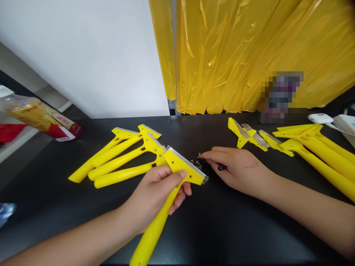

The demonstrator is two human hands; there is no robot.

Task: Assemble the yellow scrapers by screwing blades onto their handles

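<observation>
My left hand point(166, 188) grips a yellow blade scraper point(155, 221) just below its head, thumb on the front. Its metal blade edge faces up and right, and the long handle slants down toward me. My right hand point(233, 166) rests on the black table with thumb and forefinger pinched at a small metal screw point(199, 156). A dark rounded tip point(222, 167) of something pokes out beneath its curled fingers; the remainder is hidden. Several small screws point(198, 164) lie between both hands, partly behind the scraper head. Left of them, several assembled yellow scrapers point(122, 151) lie piled.
Loose yellow scraper heads with blades point(249, 135) lie beyond my right hand, and yellow handles point(318, 147) at the right. A drink bottle point(41, 114) stands at the left edge. A white earphone case point(320, 118) and a blurred upright object point(281, 98) are at the back right.
</observation>
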